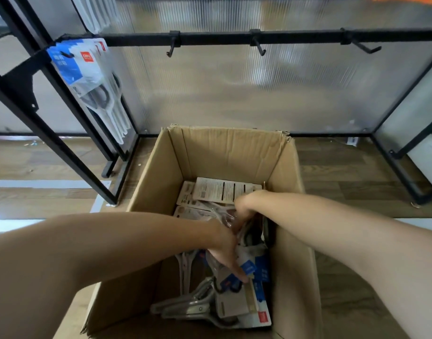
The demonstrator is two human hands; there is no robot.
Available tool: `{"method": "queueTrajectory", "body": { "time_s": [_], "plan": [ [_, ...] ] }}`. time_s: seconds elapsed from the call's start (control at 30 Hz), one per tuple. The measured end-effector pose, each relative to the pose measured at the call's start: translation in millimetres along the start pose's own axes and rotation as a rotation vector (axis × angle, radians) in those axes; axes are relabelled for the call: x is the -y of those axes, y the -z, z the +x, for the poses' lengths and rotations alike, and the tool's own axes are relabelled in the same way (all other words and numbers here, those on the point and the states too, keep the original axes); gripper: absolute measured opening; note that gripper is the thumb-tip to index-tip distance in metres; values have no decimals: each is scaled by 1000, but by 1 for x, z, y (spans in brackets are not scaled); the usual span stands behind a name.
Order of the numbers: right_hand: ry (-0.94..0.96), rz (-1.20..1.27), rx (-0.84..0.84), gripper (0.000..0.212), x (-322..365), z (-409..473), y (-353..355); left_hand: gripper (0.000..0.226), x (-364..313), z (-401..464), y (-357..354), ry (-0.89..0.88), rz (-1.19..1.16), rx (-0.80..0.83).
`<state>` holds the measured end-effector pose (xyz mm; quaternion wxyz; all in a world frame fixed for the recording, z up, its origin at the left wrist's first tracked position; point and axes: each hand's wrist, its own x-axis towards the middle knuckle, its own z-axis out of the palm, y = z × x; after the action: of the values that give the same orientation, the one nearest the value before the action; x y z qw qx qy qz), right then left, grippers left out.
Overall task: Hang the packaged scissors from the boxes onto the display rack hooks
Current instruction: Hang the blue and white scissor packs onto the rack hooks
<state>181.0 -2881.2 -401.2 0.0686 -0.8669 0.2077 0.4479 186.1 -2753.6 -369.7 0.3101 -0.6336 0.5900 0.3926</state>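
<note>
Wood floor; both hands (228,250) dig among boxed packaged scissors (234,302) (grips unclear).

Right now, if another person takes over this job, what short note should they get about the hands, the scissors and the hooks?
Left hand: inside the cardboard box, fingers on the blue-carded scissor packs; grip unclear.
Right hand: also in the box, among packs; fingers hidden.
Done: a bunch of packaged scissors hangs at the rack's left end.
Left: three hooks on the black bar are bare; many packs remain in the box.
</note>
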Motion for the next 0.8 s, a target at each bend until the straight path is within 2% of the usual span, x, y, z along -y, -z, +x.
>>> {"method": "queueTrajectory", "body": {
  "time_s": [0.07,0.2,0.3,0.43,0.53,0.7,0.8],
  "plan": [
    [1,-32,49,85,2,2,2,91,-9,-1,-7,40,52,-17],
    [54,96,-110,66,5,-2,8,49,-7,-3,-12,39,163,-108],
    [100,286,-151,71,3,-2,18,35,16,2,-8,17,-14,-91],
    [187,500,-108,70,0,-12,30,30,41,10,-7,28,-145,4],
    [198,509,-148,50,-3,-17,40,27,52,14,-12,79,-131,31],
    [248,713,-145,28,-9,-34,58,30,59,-3,1,126,-105,21],
    [290,898,-92,20,-10,-48,67,34,70,-27,21,165,-239,21]
  ]
}}
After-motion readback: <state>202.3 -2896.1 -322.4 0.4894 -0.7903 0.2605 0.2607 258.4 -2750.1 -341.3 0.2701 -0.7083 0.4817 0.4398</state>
